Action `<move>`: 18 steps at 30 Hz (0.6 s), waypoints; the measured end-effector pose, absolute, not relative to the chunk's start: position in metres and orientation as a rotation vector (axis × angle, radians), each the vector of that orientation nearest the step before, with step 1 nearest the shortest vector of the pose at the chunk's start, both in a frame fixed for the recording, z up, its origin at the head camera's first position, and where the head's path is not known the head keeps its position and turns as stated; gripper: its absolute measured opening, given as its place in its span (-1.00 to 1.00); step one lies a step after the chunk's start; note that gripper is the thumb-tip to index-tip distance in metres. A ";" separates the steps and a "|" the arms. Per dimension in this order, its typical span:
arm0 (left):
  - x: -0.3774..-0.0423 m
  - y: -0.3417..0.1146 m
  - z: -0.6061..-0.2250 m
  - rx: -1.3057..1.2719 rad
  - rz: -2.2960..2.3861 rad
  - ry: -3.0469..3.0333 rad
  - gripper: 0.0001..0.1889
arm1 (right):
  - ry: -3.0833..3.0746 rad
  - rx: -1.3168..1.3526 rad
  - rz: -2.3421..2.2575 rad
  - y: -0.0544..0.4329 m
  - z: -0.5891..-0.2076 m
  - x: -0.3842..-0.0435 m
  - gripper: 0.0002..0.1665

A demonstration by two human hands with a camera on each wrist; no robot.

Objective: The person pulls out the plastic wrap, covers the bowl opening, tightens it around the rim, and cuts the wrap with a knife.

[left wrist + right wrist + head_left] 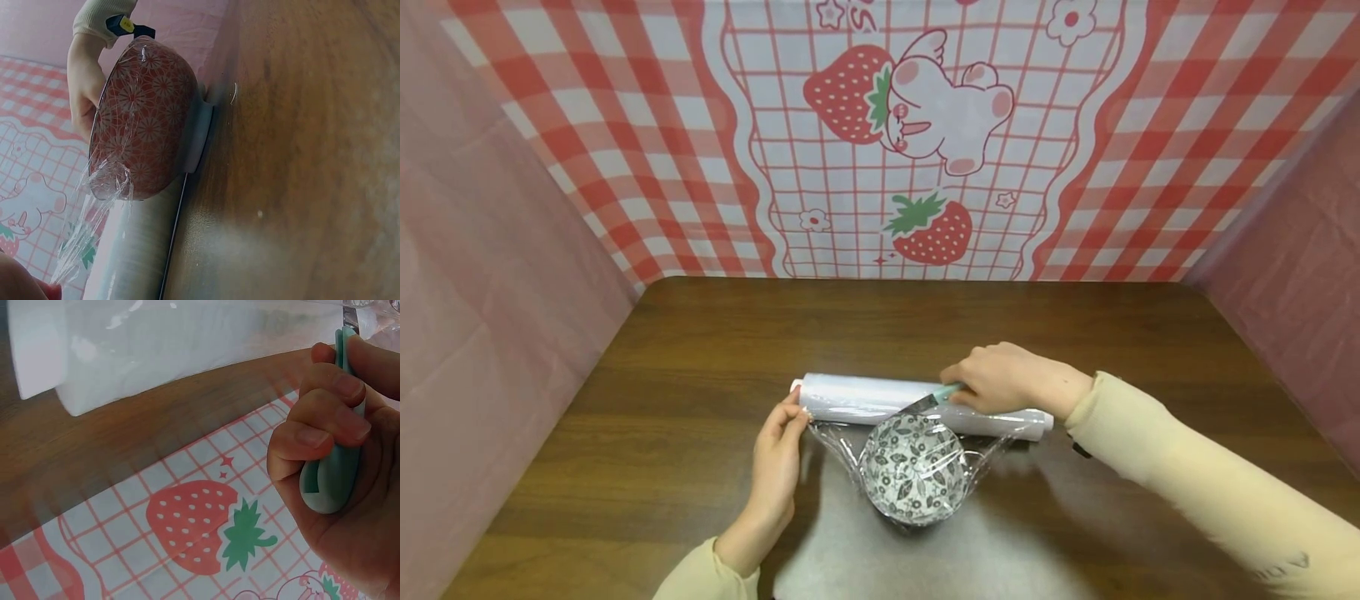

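A bowl with a grey leaf pattern inside stands in front of the cling film roll. Its red, flowered outside shows in the left wrist view. Clear cling film stretches from the roll over the bowl and clings to its side. At the roll's left end my left hand pinches the film's edge between thumb and fingers. My right hand grips the mint-green handle of a knife, fingers wrapped round it. The knife's dark blade points left, along the roll at the bowl's far rim.
The brown wooden table stretches behind and to both sides of the roll. A red-and-white strawberry cloth hangs at its back edge, with pink cloth on the left and right.
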State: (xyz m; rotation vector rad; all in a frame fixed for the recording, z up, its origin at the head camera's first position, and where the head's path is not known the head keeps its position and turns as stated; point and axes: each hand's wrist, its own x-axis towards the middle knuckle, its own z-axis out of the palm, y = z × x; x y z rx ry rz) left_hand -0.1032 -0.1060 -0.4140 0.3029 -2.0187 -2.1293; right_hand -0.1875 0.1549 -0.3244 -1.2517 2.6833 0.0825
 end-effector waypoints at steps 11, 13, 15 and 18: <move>-0.102 -0.104 -0.411 0.293 -2.151 -2.018 -0.89 | 2.728 -1.208 0.095 0.173 -0.324 -0.178 -0.86; -0.102 -0.104 -0.411 0.295 -2.144 -2.024 -0.89 | 2.732 -1.198 0.094 0.175 -0.324 -0.176 -0.85; -0.102 -0.104 -0.411 0.297 -2.140 -2.026 -0.89 | 2.735 -1.191 0.093 0.178 -0.323 -0.175 -0.84; -0.102 -0.104 -0.412 0.299 -2.134 -2.032 -0.88 | 2.738 -1.172 0.090 0.182 -0.323 -0.172 -0.83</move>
